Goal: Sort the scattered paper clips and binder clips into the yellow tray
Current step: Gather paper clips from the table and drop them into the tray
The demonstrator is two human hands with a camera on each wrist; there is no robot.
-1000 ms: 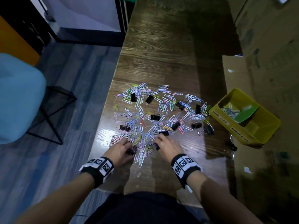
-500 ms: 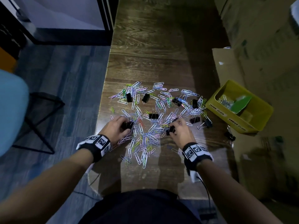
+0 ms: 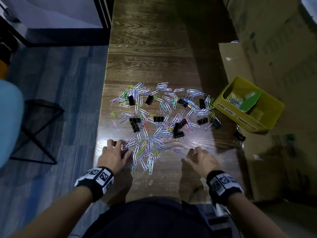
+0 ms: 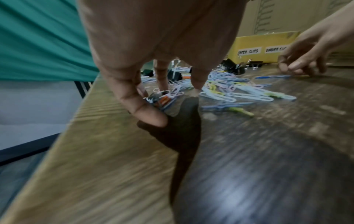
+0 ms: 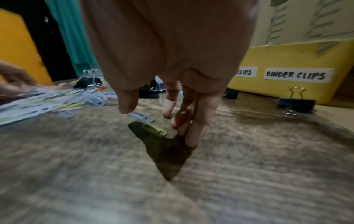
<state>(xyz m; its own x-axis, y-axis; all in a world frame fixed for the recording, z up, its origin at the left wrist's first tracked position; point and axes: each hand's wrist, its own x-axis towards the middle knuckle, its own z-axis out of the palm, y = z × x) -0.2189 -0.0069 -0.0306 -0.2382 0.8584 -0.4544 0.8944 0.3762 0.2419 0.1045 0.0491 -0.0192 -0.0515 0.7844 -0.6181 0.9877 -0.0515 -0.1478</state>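
Several coloured paper clips and black binder clips lie scattered on the wooden table. The yellow tray stands at the right, holding a few paper clips and a green divider. My left hand presses spread fingertips onto clips at the pile's near left edge. My right hand touches the table with loosely bent fingers beside a blue paper clip and a green one. Neither hand holds anything.
Cardboard boxes line the right side, and flat cardboard lies under the tray. One binder clip sits apart on it. The table's left edge drops to the floor, by a blue chair and black frame.
Both hands let go of the binder clips they gripped in the pile. They have pulled back toward me to the pile's near edge.
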